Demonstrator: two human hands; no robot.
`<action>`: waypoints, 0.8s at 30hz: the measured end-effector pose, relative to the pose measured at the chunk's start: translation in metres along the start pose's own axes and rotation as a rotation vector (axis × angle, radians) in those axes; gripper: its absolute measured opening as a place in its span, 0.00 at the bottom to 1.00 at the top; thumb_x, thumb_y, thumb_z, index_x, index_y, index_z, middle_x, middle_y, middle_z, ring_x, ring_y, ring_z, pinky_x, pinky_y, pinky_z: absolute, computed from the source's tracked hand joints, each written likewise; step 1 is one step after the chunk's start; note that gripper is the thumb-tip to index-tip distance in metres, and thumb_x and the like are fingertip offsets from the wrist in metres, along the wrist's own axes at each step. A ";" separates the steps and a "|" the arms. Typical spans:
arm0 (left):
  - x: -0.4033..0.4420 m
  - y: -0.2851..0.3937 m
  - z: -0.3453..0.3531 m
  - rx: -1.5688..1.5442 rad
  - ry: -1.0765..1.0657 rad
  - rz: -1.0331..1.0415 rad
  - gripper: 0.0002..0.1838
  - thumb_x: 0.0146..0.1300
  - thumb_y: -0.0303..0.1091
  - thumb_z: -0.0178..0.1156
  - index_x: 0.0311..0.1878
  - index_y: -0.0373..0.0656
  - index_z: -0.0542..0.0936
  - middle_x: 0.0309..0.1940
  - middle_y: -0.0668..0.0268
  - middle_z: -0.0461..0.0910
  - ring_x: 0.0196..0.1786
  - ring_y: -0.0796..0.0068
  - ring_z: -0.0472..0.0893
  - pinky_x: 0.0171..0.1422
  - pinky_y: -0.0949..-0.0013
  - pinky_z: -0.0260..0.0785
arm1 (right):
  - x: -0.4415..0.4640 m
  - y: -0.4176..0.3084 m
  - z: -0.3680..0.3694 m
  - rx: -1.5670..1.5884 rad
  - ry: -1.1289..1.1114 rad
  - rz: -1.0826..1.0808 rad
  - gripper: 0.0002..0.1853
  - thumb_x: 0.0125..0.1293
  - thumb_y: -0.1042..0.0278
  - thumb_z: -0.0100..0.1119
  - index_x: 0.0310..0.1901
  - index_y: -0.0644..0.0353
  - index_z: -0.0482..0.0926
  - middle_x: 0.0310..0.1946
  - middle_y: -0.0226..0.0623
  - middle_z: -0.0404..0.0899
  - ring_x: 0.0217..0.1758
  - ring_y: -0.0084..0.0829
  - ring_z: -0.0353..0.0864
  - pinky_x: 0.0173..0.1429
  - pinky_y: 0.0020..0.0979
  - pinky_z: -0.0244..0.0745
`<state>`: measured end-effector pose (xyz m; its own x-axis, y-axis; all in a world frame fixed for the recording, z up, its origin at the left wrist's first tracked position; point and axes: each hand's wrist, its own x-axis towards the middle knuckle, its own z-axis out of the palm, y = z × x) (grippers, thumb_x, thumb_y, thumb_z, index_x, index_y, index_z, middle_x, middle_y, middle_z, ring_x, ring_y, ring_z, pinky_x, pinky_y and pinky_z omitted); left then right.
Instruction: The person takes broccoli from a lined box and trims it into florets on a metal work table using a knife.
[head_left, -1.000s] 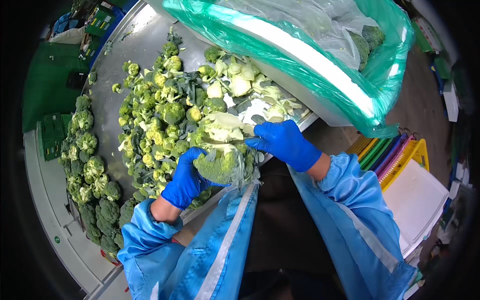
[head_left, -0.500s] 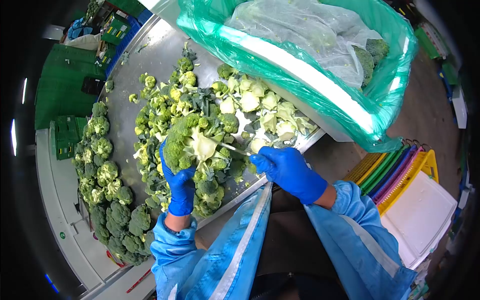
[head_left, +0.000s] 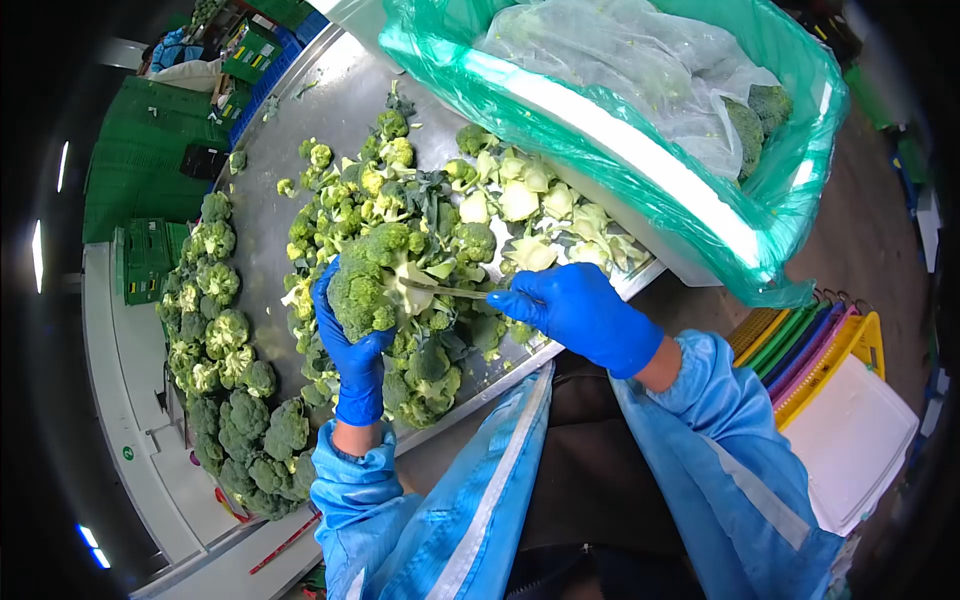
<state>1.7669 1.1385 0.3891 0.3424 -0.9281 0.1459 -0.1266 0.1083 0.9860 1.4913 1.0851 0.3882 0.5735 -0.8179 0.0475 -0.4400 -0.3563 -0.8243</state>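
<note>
My left hand point(head_left: 352, 355), in a blue glove, grips a broccoli head point(head_left: 366, 285) from its left side, with the pale cut stem turned to the right. My right hand point(head_left: 578, 312), also gloved, is closed round a knife point(head_left: 448, 291) whose thin blade points left and meets the stem. Beneath and behind them lies a heap of loose broccoli florets point(head_left: 345, 205) on the metal table. Pale cut stem pieces point(head_left: 520, 200) are piled to the right of the heap. The knife's handle is hidden inside my right hand.
A box lined with a green plastic bag point(head_left: 600, 130) holds broccoli under a clear sheet at the upper right. Whole broccoli heads point(head_left: 245, 425) line the left of the metal table point(head_left: 265, 165). Coloured hanging trays point(head_left: 800, 350) and a white board point(head_left: 850, 440) are at the right.
The broccoli head has turned so its stem faces further right. My right hand has moved slightly right, and the blade now lies across the stem. The whole view has shifted a little.
</note>
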 end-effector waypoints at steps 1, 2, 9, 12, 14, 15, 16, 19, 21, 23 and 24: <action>0.001 0.000 0.001 0.001 0.001 -0.003 0.47 0.33 0.36 0.68 0.64 0.38 0.64 0.59 0.61 0.69 0.61 0.64 0.70 0.68 0.62 0.60 | 0.004 0.002 0.001 0.001 -0.002 0.001 0.21 0.65 0.47 0.53 0.27 0.58 0.78 0.17 0.43 0.73 0.21 0.45 0.74 0.26 0.40 0.68; 0.001 0.000 0.001 0.039 -0.043 0.061 0.47 0.34 0.37 0.69 0.64 0.38 0.64 0.59 0.61 0.69 0.61 0.64 0.70 0.69 0.62 0.60 | 0.007 0.003 0.004 -0.044 -0.032 -0.033 0.22 0.66 0.45 0.52 0.27 0.57 0.78 0.17 0.43 0.73 0.21 0.45 0.75 0.26 0.39 0.68; -0.027 0.010 -0.045 0.003 0.037 -0.187 0.42 0.38 0.35 0.63 0.63 0.36 0.67 0.51 0.61 0.75 0.53 0.67 0.76 0.60 0.65 0.69 | 0.000 0.072 0.047 -0.503 0.038 -0.138 0.18 0.65 0.46 0.52 0.32 0.50 0.83 0.17 0.40 0.74 0.21 0.41 0.76 0.26 0.39 0.70; -0.037 0.015 -0.090 -0.048 0.148 -0.456 0.36 0.47 0.25 0.54 0.66 0.34 0.63 0.36 0.63 0.81 0.36 0.75 0.80 0.47 0.71 0.72 | 0.012 0.026 0.036 -0.073 -0.168 0.028 0.20 0.65 0.45 0.53 0.27 0.52 0.81 0.14 0.40 0.71 0.19 0.41 0.74 0.25 0.38 0.68; -0.040 0.012 -0.101 -0.011 0.190 -0.501 0.36 0.48 0.25 0.54 0.66 0.34 0.63 0.36 0.62 0.82 0.36 0.74 0.80 0.48 0.72 0.72 | 0.022 0.005 0.045 -0.102 -0.135 -0.211 0.24 0.63 0.42 0.54 0.20 0.55 0.75 0.13 0.38 0.70 0.17 0.41 0.73 0.24 0.38 0.67; -0.038 0.014 -0.099 0.020 0.211 -0.549 0.36 0.49 0.24 0.54 0.66 0.33 0.63 0.36 0.61 0.82 0.37 0.74 0.80 0.48 0.72 0.72 | 0.028 -0.006 0.046 -0.098 -0.144 -0.216 0.24 0.63 0.42 0.54 0.20 0.55 0.75 0.13 0.38 0.70 0.17 0.41 0.73 0.24 0.38 0.67; -0.034 0.020 -0.095 0.052 0.142 -0.556 0.35 0.50 0.25 0.55 0.66 0.34 0.62 0.37 0.61 0.82 0.40 0.71 0.81 0.50 0.70 0.72 | 0.035 -0.014 0.048 -0.097 -0.143 -0.280 0.25 0.62 0.41 0.54 0.20 0.55 0.75 0.13 0.38 0.70 0.17 0.41 0.73 0.23 0.38 0.67; -0.036 0.026 -0.094 0.081 0.036 -0.585 0.35 0.50 0.26 0.58 0.65 0.34 0.63 0.39 0.61 0.81 0.42 0.72 0.80 0.49 0.71 0.73 | 0.048 -0.019 0.062 -0.103 -0.101 -0.423 0.24 0.61 0.41 0.54 0.19 0.53 0.74 0.13 0.38 0.69 0.16 0.40 0.73 0.22 0.38 0.67; -0.038 0.023 -0.090 0.163 -0.006 -0.537 0.36 0.48 0.26 0.61 0.65 0.34 0.64 0.42 0.62 0.80 0.42 0.74 0.79 0.47 0.73 0.73 | 0.055 -0.020 0.068 -0.197 -0.189 -0.407 0.25 0.62 0.39 0.51 0.19 0.52 0.75 0.14 0.39 0.71 0.18 0.42 0.74 0.23 0.40 0.68; -0.042 0.012 -0.093 0.310 0.043 -0.573 0.37 0.47 0.26 0.63 0.64 0.34 0.65 0.44 0.61 0.79 0.40 0.75 0.79 0.46 0.73 0.73 | 0.054 0.007 0.077 -0.240 -0.251 -0.337 0.23 0.63 0.40 0.51 0.21 0.50 0.78 0.14 0.37 0.72 0.19 0.40 0.75 0.24 0.40 0.69; -0.042 0.023 -0.092 0.348 0.103 -0.645 0.37 0.47 0.25 0.63 0.64 0.33 0.65 0.43 0.60 0.79 0.39 0.73 0.80 0.45 0.73 0.73 | 0.047 0.037 0.083 -0.370 -0.113 -0.411 0.23 0.63 0.40 0.50 0.23 0.49 0.79 0.14 0.37 0.72 0.20 0.40 0.75 0.25 0.40 0.70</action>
<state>1.8351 1.2122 0.4131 0.5323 -0.7293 -0.4298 -0.1528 -0.5821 0.7986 1.5595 1.0706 0.3130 0.8106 -0.5316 0.2454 -0.3657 -0.7870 -0.4969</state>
